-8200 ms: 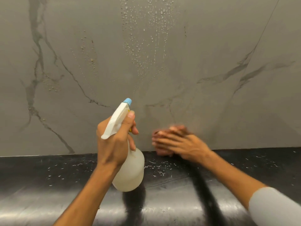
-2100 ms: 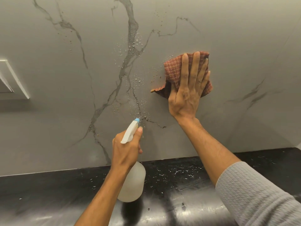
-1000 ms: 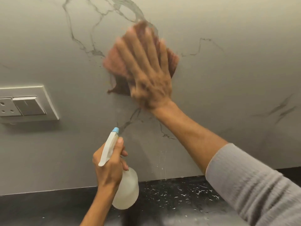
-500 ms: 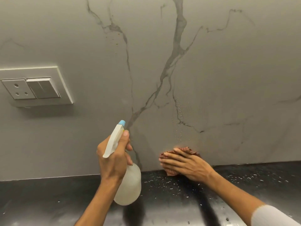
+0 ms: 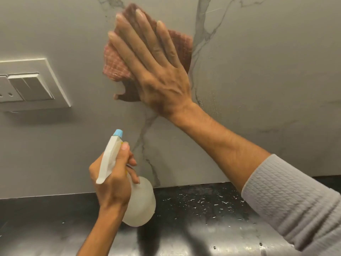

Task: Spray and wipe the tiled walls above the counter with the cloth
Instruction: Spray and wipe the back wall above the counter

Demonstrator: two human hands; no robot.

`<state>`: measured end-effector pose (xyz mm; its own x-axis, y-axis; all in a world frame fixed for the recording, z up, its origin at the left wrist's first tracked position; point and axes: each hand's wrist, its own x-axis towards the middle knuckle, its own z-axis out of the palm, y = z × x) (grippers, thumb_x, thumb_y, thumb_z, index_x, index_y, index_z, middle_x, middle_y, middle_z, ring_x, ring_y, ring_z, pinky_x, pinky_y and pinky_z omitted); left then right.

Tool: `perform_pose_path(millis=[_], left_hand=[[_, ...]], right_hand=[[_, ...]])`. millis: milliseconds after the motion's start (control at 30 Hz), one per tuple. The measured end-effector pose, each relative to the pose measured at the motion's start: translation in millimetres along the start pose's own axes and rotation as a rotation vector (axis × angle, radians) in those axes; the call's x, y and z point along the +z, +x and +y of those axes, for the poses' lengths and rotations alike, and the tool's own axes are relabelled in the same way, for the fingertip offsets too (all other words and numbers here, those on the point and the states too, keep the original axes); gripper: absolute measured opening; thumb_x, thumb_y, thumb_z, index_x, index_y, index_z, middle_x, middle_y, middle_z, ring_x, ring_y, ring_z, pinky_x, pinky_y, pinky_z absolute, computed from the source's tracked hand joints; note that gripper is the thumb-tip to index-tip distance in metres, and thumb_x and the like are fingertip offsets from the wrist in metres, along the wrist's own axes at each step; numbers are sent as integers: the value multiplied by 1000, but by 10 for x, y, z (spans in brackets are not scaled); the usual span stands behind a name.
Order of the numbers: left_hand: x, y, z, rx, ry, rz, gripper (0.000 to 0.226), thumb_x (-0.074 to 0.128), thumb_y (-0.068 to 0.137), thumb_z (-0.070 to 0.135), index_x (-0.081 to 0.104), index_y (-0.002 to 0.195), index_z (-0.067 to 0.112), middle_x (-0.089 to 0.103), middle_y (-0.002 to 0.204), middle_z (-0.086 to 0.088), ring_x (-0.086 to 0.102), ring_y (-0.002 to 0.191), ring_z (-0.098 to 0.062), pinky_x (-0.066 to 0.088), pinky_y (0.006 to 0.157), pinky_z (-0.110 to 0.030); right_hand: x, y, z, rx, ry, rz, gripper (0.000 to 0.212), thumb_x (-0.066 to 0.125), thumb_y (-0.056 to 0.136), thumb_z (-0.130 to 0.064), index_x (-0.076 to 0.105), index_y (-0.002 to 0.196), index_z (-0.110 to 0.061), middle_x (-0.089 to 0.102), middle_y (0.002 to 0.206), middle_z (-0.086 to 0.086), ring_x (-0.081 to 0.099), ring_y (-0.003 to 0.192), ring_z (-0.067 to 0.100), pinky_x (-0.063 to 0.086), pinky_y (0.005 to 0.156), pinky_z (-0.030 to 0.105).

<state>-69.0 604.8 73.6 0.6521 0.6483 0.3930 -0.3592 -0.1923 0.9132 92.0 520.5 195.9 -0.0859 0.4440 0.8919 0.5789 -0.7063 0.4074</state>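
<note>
While the right hand (image 5: pixel 156 71) is spread flat, its fingers (image 5: pixel 129 47) fully extended, the cloth (image 5: pixel 114 67) is pinned under the palm against the wall (image 5: pixel 267 61), high above the surface (image 5: pixel 203 209); nothing is gripped, and the flat press seems meant to give broad contact for wiping. The cloth is bunched beside a pale vein, with fine droplets left on the tile just right of the wrist. A switch plate (image 5: pixel 31 85) is set in the wall to the left, apart from the cloth, and is probably best kept dry. The bottle (image 5: pixel 138 200) is held upright in the left hand (image 5: pixel 112 182), fingers curled round its neck, nozzle aimed at the wall, likely kept ready for another spray.
</note>
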Motion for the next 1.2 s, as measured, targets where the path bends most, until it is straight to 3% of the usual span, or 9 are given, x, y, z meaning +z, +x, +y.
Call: perform_pose_path(millis=[100,200,367,500,700,767,900,1000,1200], left_hand=[[-30,-16,63,30,-20,19,35,59,93,32,63,68,7,61,58,-8,50,31,-22,39,37,-28],[-25,-50,41,34,7,3,34,59,92,31,63,68,6,60,56,-8,50,31,-21,42,38,-25],[-5,-25,-73,-43,74,-85,38,59,89,36,64,72,2,62,58,-7,51,33,-24,45,43,-35],[30,47,-100,-53,76,-127,37,60,89,37,65,71,5,63,60,-11,51,34,-28,44,41,-35],[259,115,-36,-39,42,-127,35,60,89,35,66,71,5,63,57,-4,52,34,-23,43,36,-31],[330,143,-21,-35,37,-128,36,61,89,34,65,71,2,62,56,-1,52,34,-22,43,37,-33],[401,115,-45,-27,52,-149,34,62,91,32,65,71,5,62,55,-2,51,33,-23,44,36,-32],[348,83,-52,-24,63,-175,35,63,98,23,64,71,1,62,56,-5,50,32,-27,43,36,-30],[216,139,197,-1,47,-165,34,60,99,18,64,72,-1,61,57,-7,48,32,-28,39,36,-32]], right_hand=[[113,-252,-254,-79,21,38,45,31,104,-9,46,147,-6,44,151,18,33,144,39,10,124,47],[164,-1228,-837,-384,43,-288,51,45,102,-19,39,152,-14,36,158,7,28,149,30,12,124,47],[-210,-2734,-660,-651,-86,-769,82,53,89,-20,11,159,-18,0,167,4,-7,153,25,-25,118,48],[-619,-2651,329,-423,-124,-551,82,66,82,-22,30,155,-23,24,161,1,22,149,24,-3,125,45],[-241,-1213,503,136,-52,-17,64,50,98,-43,31,155,-19,32,159,10,18,151,33,10,123,51],[-131,-1407,285,46,-55,-78,60,51,97,-35,35,154,-20,32,159,10,14,152,33,6,122,52],[-439,-2581,38,-596,-172,-608,89,66,74,-19,30,156,-23,20,163,-1,16,152,22,-13,123,47],[-635,-2693,386,-686,-164,-671,92,67,75,-27,24,156,-25,21,162,-3,21,150,17,-15,123,47],[-614,-694,1370,37,-184,-91,53,49,102,-37,42,150,-16,41,153,18,33,142,41,1,123,44]])
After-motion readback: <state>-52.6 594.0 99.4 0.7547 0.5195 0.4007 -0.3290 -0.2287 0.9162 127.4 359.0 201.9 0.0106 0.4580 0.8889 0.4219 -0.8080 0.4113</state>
